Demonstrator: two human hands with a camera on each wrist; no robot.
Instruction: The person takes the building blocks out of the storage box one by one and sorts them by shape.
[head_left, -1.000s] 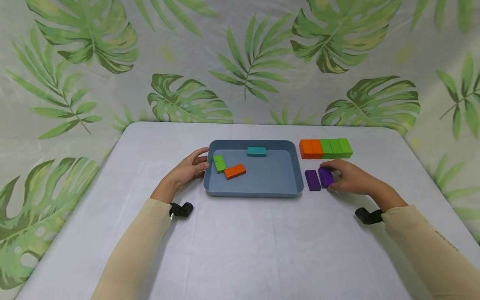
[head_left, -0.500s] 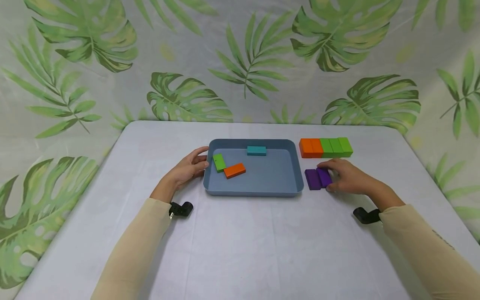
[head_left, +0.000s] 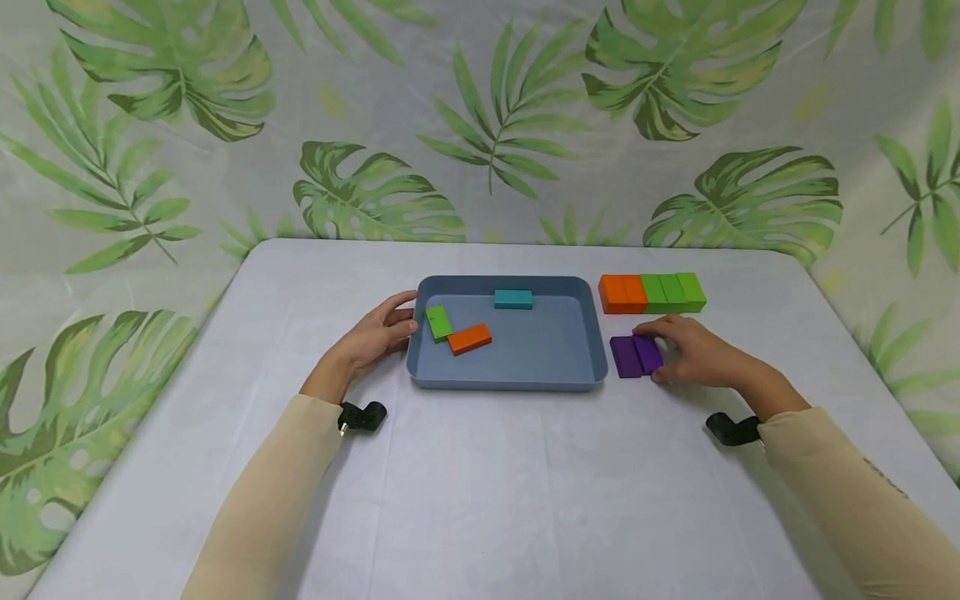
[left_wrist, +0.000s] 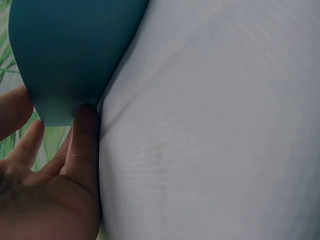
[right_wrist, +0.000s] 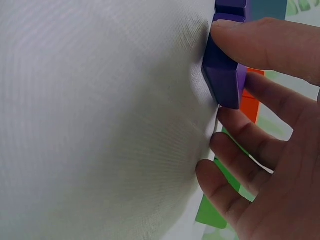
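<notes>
My right hand (head_left: 693,352) pinches a purple block (head_left: 647,353) at its ends, with the thumb near and a finger at the far end. Directly left of it, a second purple block (head_left: 626,357) lies flat, and the two meet side by side. In the right wrist view the thumb covers part of the held block (right_wrist: 226,82), while the other fingers spread over the cloth. My left hand (head_left: 375,333) touches the left side of a blue-grey tray (head_left: 510,387), thumb and fingertips against its wall. Inside the tray lie a green block (head_left: 438,323), an orange block (head_left: 469,339) and a teal block (head_left: 513,299).
Behind the purple blocks, a row of orange blocks (head_left: 622,294) and green blocks (head_left: 672,292) stands close together near the tray's back right corner. A white cloth (head_left: 480,483) covers the table. A leaf-print sheet (head_left: 495,117) hangs behind it.
My right hand has slid its purple block left until it met the other purple block; within the last half second it has hardly moved. The left hand and tray stay put.
</notes>
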